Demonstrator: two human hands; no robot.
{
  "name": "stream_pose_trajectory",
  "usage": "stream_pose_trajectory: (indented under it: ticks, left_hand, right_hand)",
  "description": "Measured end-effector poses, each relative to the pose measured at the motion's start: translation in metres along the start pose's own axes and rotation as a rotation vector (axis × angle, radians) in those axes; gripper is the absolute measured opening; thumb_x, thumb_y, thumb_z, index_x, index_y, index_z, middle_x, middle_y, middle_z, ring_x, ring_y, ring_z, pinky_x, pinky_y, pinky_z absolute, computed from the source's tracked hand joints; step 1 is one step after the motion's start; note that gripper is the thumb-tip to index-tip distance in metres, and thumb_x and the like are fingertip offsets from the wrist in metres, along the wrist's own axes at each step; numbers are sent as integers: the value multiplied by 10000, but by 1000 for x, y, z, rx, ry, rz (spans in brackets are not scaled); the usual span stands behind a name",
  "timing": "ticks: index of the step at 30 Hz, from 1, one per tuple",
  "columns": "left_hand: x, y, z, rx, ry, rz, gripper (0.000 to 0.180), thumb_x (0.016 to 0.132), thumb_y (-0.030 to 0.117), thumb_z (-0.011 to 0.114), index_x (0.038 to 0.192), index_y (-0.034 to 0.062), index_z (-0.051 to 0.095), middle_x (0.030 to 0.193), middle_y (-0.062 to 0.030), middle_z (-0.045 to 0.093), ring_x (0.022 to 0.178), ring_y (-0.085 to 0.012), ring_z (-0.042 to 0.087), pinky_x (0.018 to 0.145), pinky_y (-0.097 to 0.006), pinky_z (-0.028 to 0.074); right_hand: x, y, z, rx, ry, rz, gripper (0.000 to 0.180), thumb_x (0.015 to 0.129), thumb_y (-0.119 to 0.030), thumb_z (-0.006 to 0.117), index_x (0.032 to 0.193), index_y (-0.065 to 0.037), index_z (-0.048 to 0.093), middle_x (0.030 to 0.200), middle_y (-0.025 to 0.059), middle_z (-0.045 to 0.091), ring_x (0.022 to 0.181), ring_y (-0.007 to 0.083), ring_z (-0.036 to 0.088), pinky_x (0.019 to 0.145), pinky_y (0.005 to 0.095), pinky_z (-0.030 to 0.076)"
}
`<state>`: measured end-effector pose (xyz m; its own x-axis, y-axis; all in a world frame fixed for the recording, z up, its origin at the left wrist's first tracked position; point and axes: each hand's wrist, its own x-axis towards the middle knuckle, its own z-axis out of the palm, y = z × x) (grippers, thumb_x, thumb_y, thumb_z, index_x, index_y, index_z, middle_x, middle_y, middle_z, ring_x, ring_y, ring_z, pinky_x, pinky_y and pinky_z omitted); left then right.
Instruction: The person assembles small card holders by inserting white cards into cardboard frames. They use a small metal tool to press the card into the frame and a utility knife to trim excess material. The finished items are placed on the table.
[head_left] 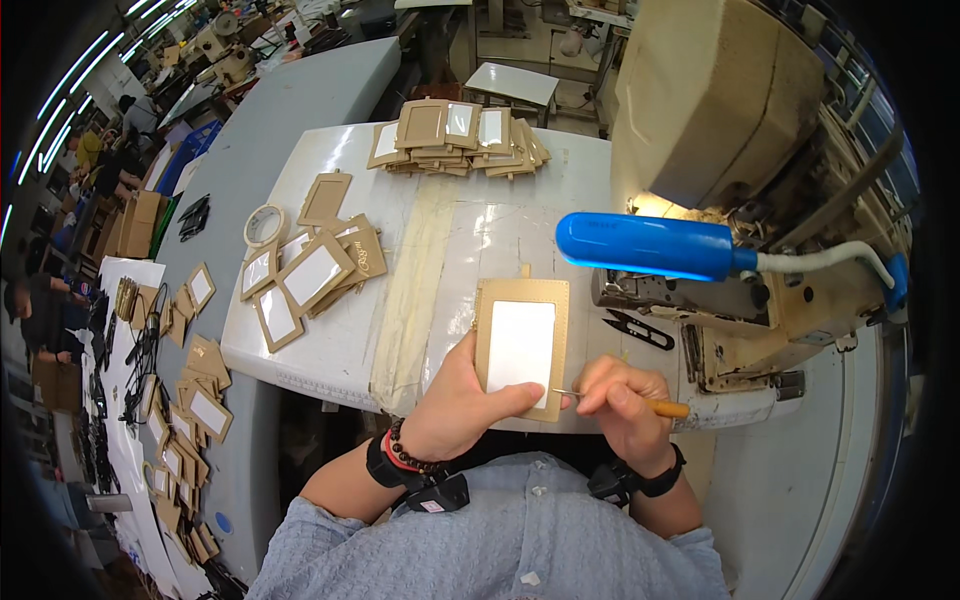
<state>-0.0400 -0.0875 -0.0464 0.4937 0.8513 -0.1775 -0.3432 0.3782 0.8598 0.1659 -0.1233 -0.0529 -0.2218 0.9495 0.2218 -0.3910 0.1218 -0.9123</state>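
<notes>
A tan card holder (522, 345) with a white window is gripped by my left hand (460, 405), thumb pressed across its lower front. My right hand (628, 400) is closed around an awl (666, 408) with an orange-brown handle. Its thin metal tip points left and meets the holder's lower right edge; whether it pierces the material I cannot tell. A small tab sticks up from the holder's top edge. Black thread snips (640, 329) lie just beyond my right hand, beside the sewing machine (740, 110).
A blue lamp (645, 246) reaches over the table from the right. Stacked card holders (440, 138) lie at the far side, with a loose pile (315, 270) and a tape roll (264, 226) at left. More holders (200, 410) cover a side table. People are at far left.
</notes>
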Motion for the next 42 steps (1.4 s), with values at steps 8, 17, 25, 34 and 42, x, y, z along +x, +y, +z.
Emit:
stream_pose_trajectory:
  ticks: [8, 17, 25, 34, 42]
  left_hand:
    - [0, -1, 0, 16, 18, -20, 612, 800, -8, 660, 1334, -10, 363, 1199, -118, 549, 1082, -189, 588, 925, -346, 510]
    - [0, 1, 2, 22, 10, -23, 621, 783, 34, 698, 1316, -13, 383, 1192, -96, 550, 1081, -161, 564, 913, -319, 491]
    - [-3, 6, 3, 22, -1, -38, 641, 774, 53, 726, 1315, -6, 387, 1183, -85, 557, 1076, -154, 561, 910, -316, 484]
    - [-4, 19, 8, -20, -87, -98, 627, 760, 11, 711, 1304, 12, 399, 1146, -77, 570, 1010, -160, 602, 850, -319, 528]
    - [-3, 10, 3, 43, -56, 6, 630, 763, 86, 735, 1291, -16, 406, 1157, -87, 570, 1039, -148, 573, 891, -306, 489]
  right_hand:
    - [2, 7, 0, 125, -28, 7, 324, 961, -186, 490, 838, 58, 664, 855, 129, 591, 778, 165, 543, 709, 287, 431]
    - [2, 9, -1, 122, -53, -20, 320, 961, -189, 500, 822, 46, 666, 845, 131, 600, 792, 179, 575, 710, 283, 444]
    - [6, -16, 2, -333, -142, -124, 253, 925, -160, 551, 807, 14, 693, 792, 97, 628, 698, 151, 569, 624, 267, 437]
    - [4, -20, -2, -319, -110, -252, 177, 875, -101, 580, 797, -4, 706, 760, 72, 615, 660, 148, 531, 586, 271, 410]
    - [6, -20, 2, -383, -163, -258, 156, 864, -87, 587, 816, -12, 715, 767, 66, 621, 666, 149, 540, 597, 268, 419]
